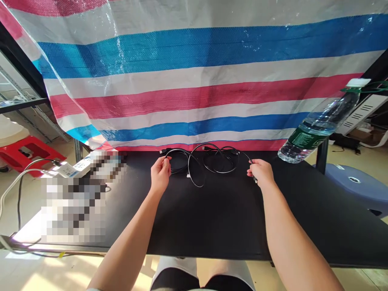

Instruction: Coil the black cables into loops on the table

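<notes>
A black cable [218, 171] lies in loose loops at the back middle of the black table, with coils at its left side and plugs near the striped sheet. My left hand [161, 173] pinches the cable beside the left coil, fingers closed. To the right, my right hand [261, 173] is closed on a cable end, with a small connector poking out below the fingers. Between my two hands the loops rest partly on the table and partly rise off it.
A striped sheet [188, 97] hangs behind the black table [209, 222]. At the back right stands a tilted water bottle [321, 125]. A white power strip [68, 169] and a blurred patch are at the left. A blue stool [354, 186] and a red stool [30, 153] flank the table.
</notes>
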A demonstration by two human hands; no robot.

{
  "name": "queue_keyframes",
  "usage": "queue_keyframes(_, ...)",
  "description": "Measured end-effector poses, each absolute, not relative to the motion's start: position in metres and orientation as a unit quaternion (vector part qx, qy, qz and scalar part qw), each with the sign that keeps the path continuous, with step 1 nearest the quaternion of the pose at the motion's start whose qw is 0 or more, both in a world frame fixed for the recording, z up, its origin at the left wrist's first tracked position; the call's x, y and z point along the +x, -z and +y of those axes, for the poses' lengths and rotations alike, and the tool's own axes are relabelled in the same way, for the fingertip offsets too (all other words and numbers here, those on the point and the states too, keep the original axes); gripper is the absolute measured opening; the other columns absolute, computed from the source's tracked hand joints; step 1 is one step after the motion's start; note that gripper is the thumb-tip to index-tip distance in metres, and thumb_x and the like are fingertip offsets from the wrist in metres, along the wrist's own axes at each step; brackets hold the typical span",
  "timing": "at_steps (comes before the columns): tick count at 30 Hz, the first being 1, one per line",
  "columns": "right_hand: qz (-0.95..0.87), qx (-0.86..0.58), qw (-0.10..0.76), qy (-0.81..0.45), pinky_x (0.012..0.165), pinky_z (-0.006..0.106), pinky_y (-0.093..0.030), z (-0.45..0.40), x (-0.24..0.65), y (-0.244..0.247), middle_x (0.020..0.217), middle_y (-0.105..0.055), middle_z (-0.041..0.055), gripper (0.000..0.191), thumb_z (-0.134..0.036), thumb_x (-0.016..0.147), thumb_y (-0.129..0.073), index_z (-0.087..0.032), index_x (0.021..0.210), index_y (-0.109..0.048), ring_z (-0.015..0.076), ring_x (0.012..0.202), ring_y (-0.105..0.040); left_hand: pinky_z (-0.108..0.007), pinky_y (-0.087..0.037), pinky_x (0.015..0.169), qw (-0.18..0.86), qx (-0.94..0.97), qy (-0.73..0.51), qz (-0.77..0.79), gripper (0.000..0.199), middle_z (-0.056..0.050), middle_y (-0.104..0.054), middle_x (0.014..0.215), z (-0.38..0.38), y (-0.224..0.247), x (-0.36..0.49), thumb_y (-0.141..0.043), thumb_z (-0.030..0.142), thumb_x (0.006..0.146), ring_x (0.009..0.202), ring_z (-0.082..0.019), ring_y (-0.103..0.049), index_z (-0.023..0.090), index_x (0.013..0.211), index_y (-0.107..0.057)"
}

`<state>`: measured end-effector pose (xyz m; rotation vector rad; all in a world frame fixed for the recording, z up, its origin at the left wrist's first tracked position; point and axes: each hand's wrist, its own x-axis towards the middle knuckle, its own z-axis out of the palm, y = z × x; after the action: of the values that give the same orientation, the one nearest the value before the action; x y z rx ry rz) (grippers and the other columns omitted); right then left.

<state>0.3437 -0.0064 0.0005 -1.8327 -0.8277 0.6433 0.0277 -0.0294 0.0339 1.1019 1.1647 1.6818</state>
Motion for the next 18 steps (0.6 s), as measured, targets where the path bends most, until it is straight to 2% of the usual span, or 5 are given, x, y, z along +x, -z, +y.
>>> queue_keyframes(3,-0.301,-0.634,0.61,-0.369,0.039,0.025,-0.038,-0.006,0.342,-0.003,0.048,-0.047,-0.0048,0.02,-0.012,0.05,-0.053,-0.023,0.056,-0.037,0.0133,0.041,-0.049,-0.016,-0.024,0.034,0.444,0.376,-0.696,0.421,0.028,0.01,-0.032,0.042,-0.02,-0.055,0.022,-0.066,0.03,0.077,0.033,-0.004,-0.029,0.019,0.058,-0.048)
queue_keyframes(7,-0.306,-0.488,0.699,-0.424,0.037,0.022,-0.031,-0.012,0.339,-0.01,0.05,-0.042,-0.0048,0.028,-0.022,0.051,-0.052,-0.022,0.055,-0.024,0.0077,0.037,-0.036,-0.014,-0.019,0.032,0.46,0.29,-0.744,0.389,0.04,0.011,-0.024,0.042,-0.006,-0.074,0.006,-0.058,0.036,0.086,0.031,-0.003,-0.021,0.02,0.056,-0.037)
queue_keyframes(13,-0.272,-0.383,0.792,-0.39,0.041,0.025,-0.029,-0.024,0.343,-0.02,0.045,-0.016,-0.0059,0.039,-0.048,0.07,-0.034,-0.021,0.054,-0.011,0.0088,0.037,-0.022,-0.016,-0.015,0.03,0.514,0.162,-0.757,0.371,0.047,0.01,-0.016,0.039,-0.003,-0.058,-0.026,-0.042,0.04,0.093,0.03,-0.005,-0.016,0.021,0.052,-0.029)
queue_keyframes(18,-0.217,-0.345,0.846,-0.344,0.04,0.025,-0.022,-0.026,0.356,-0.016,0.045,-0.003,-0.005,0.043,-0.053,0.079,-0.013,-0.02,0.053,-0.005,0.0105,0.038,-0.011,-0.018,-0.014,0.03,0.541,0.132,-0.761,0.333,0.053,0.008,-0.009,0.039,-0.003,-0.045,-0.056,-0.032,0.038,0.096,0.032,-0.006,-0.008,0.02,0.047,-0.021)
